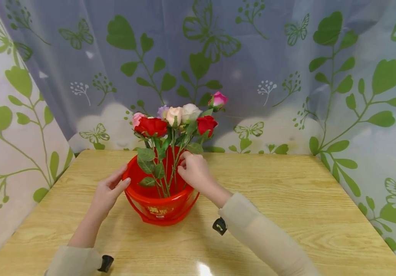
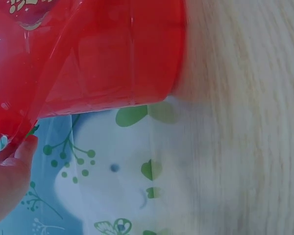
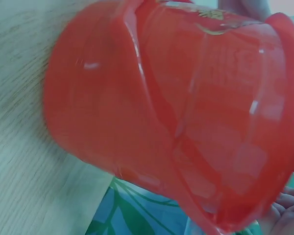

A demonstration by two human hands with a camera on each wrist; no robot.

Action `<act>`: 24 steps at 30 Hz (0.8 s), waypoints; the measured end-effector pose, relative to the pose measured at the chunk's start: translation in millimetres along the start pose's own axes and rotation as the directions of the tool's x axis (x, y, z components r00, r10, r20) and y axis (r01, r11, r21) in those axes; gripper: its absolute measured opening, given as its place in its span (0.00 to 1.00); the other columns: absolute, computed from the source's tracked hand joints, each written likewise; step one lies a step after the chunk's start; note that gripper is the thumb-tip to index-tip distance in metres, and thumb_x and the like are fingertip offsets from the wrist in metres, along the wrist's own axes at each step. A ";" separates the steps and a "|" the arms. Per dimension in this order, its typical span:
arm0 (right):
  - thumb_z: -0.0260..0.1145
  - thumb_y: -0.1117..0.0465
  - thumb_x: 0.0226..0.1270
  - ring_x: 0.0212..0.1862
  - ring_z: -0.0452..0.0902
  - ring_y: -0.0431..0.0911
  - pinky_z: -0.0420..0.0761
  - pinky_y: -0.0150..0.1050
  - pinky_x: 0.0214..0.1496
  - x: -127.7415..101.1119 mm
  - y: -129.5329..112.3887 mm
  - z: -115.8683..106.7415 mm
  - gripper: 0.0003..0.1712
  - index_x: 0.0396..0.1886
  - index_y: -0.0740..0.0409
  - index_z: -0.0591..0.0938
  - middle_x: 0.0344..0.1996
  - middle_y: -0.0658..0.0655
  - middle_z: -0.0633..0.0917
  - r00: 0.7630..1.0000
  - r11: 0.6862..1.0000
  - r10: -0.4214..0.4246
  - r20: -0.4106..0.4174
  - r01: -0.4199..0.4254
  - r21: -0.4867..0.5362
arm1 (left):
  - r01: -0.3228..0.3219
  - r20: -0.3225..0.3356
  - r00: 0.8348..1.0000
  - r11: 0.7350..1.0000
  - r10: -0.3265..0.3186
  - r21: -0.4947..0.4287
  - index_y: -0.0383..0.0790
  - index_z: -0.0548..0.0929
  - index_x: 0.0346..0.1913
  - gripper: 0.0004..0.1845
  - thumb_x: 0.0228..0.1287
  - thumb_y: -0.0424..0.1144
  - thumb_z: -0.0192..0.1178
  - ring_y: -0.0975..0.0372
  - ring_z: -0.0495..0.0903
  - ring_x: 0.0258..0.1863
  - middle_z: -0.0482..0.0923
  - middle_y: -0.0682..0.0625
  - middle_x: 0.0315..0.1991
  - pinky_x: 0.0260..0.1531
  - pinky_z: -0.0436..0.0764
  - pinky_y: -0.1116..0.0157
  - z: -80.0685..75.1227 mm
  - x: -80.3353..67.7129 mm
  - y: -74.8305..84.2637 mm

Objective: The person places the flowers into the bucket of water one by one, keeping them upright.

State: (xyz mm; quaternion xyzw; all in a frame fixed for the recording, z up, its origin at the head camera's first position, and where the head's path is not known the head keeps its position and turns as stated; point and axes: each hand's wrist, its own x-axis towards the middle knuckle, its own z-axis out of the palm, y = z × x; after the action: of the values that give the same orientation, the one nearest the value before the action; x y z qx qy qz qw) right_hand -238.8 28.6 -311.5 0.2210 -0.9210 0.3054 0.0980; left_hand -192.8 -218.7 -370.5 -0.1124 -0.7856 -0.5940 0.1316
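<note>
2 hands meet red bucket (image 1: 160, 199) (gold lettering unreadable): left hand (image 1: 109, 189) flat-fingered, right hand (image 1: 193, 170) pinching stems (image 1: 170, 168).

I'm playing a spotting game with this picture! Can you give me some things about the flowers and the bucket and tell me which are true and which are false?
1. The flowers stand in a red bucket. True.
2. The bucket sits on a wooden table. True.
3. All the flowers are red. False: some are red, others pink, cream or pale purple.
4. The left hand is lifting the bucket into the air. False: it touches the bucket's rim, and the bucket stays on the table.
5. The right hand is at the flower stems by the bucket's rim. True.
6. The bucket's handle is standing up. False: it hangs down at the front.
</note>
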 end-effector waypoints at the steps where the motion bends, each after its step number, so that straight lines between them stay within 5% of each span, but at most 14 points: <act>1: 0.60 0.66 0.56 0.32 0.78 0.44 0.77 0.32 0.33 -2.6 1.2 -1.9 0.12 0.41 0.66 0.77 0.31 0.56 0.82 1.000 1.000 -0.002 -0.014 0.002 0.026 | 0.002 0.005 1.000 1.000 -0.002 0.008 0.27 0.62 0.61 0.27 0.61 0.34 0.54 0.58 0.59 0.61 0.59 0.37 0.61 0.47 0.66 0.81 -0.5 0.2 0.6; 5: 0.61 0.65 0.56 0.36 0.78 0.46 0.78 0.35 0.37 -14.4 5.8 -14.3 0.12 0.41 0.65 0.77 0.34 0.57 0.82 0.997 0.996 -0.031 -0.077 0.037 0.080 | -0.003 0.024 1.000 0.999 0.002 0.039 0.28 0.63 0.61 0.27 0.61 0.35 0.55 0.51 0.55 0.62 0.58 0.38 0.62 0.46 0.67 0.80 -2.7 1.5 3.5; 13: 0.61 0.63 0.57 0.44 0.76 0.49 0.76 0.41 0.44 -43.2 24.7 -45.2 0.15 0.44 0.64 0.78 0.41 0.59 0.81 0.983 0.996 -0.084 -0.164 0.080 -0.029 | -0.102 -0.004 0.994 0.973 0.105 0.205 0.27 0.67 0.58 0.24 0.59 0.34 0.57 0.49 0.58 0.60 0.62 0.38 0.61 0.53 0.64 0.71 -2.8 1.8 20.3; 18: 0.61 0.60 0.58 0.45 0.75 0.52 0.75 0.46 0.45 -64.8 45.0 -65.6 0.18 0.48 0.64 0.77 0.45 0.60 0.79 0.985 0.995 -0.051 -0.166 0.036 -0.089 | -0.184 0.061 0.983 0.887 0.174 0.424 0.29 0.67 0.59 0.26 0.59 0.38 0.57 0.46 0.59 0.59 0.63 0.37 0.60 0.53 0.63 0.48 5.3 -0.3 41.8; 24: 0.61 0.60 0.59 0.35 0.77 0.54 0.76 0.48 0.39 -90.6 77.0 -88.5 0.20 0.49 0.66 0.75 0.46 0.64 0.77 0.986 0.985 -0.003 -0.170 -0.026 -0.169 | -0.214 0.201 0.973 0.789 0.117 0.576 0.29 0.63 0.61 0.30 0.60 0.42 0.56 0.44 0.57 0.60 0.59 0.37 0.62 0.54 0.60 0.45 18.4 -3.4 58.9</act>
State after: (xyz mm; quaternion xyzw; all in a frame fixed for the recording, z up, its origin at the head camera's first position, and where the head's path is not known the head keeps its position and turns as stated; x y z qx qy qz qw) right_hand -190.7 168.8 -309.7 0.1798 -0.9334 0.2435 0.1927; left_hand -171.4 -185.3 -323.3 -0.1798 -0.9266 -0.2939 0.1508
